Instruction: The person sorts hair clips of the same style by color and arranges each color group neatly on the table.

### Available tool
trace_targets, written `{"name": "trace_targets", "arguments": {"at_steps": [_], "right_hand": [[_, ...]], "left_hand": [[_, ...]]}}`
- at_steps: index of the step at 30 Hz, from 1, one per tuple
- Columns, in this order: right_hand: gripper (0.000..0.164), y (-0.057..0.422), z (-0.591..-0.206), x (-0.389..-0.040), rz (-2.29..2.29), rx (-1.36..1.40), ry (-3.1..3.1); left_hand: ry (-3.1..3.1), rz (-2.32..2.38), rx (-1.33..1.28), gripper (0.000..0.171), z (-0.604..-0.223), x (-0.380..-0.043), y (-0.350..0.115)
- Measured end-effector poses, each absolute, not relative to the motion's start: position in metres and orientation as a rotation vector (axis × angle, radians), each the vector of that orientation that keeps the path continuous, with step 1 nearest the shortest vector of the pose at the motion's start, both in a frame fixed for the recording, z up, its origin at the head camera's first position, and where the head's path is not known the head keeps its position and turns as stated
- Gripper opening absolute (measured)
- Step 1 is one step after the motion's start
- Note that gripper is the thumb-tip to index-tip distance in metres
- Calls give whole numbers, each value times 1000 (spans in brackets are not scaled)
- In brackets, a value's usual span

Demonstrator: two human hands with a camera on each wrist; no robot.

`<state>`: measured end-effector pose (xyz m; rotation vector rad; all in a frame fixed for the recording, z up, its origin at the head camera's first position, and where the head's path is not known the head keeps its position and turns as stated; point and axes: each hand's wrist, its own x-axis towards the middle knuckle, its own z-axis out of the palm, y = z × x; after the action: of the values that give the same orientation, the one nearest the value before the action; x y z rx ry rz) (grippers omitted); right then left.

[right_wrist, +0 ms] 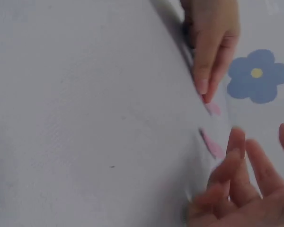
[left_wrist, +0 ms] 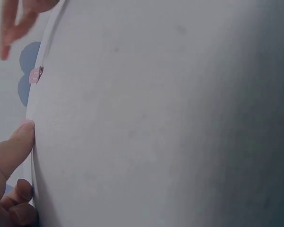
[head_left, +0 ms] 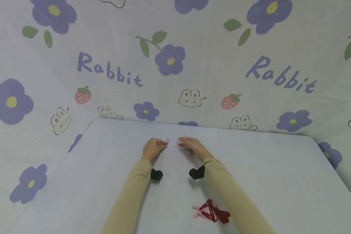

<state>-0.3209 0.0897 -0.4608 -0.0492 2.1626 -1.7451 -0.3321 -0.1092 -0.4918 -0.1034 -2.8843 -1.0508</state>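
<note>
Toward the back of the table, the thumb and fingers of my left hand (head_left: pixel 153 149) pinch the near end of a small pink hair clip (head_left: pixel 168 140). In the right wrist view, the wide end of this clip (right_wrist: pixel 214 109) pokes out past the fingertips. A second pink hair clip (head_left: pixel 176 143) lies on the table just to its right, roughly alongside. My right hand (head_left: pixel 194 147) hovers at that second clip with loosely bent, spread fingers and nothing held. The right wrist view has the second clip (right_wrist: pixel 212 145) just beyond these fingers.
Nearer the body, beside the right forearm, lies a pile of dark red hair clips (head_left: pixel 221 215) and pink hair clips (head_left: pixel 196 208). Dark wrist pieces (head_left: pixel 156 175) stick out under both sleeves. A patterned cloth (head_left: pixel 210 58) hangs behind the white table (head_left: pixel 266 169).
</note>
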Motion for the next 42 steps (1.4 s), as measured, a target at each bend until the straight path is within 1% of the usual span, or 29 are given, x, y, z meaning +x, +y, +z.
{"name": "trace_targets", "arguments": {"at_steps": [3,5,8,12,15,23,27,31,37,39,42], "right_hand": [[48,93,-435,-308,-1790,-64,2021],[47,94,-422,-300,-1808,-57,1979],[47,100,-419,-299,-1806,-137,2015],[43,110,-416,-297,-1763,-257,2109],[40,116,-401,-289,-1731,-325,2158],[46,130,-378,-255,-1809,-540,2205],[46,135,-372,-237,-1849,-616,2184],[46,141,-370,-218,-1793,-670,2190],[41,157,-364,-189,-1786,-834,2186],[36,161,-362,-181,-1781,-898,2232],[28,165,-364,-168,-1717,-891,2422]], "left_hand": [[-2889,-1033,-113,20,-491,-335,-108],[-2904,-1011,-110,21,-492,-336,-108],[-2916,-1001,-110,21,-490,-336,-108],[-2917,-1012,-110,20,-489,-334,-109],[-2912,-1014,-114,20,-489,-334,-109],[-2933,-992,-139,21,-493,-335,-110],[-2919,-975,-124,20,-494,-337,-112],[-2917,-1002,-118,20,-492,-335,-112],[-2906,-1018,-95,18,-489,-330,-110],[-2899,-1016,-98,18,-490,-331,-111],[-2891,-1025,-106,18,-491,-333,-112]]}}
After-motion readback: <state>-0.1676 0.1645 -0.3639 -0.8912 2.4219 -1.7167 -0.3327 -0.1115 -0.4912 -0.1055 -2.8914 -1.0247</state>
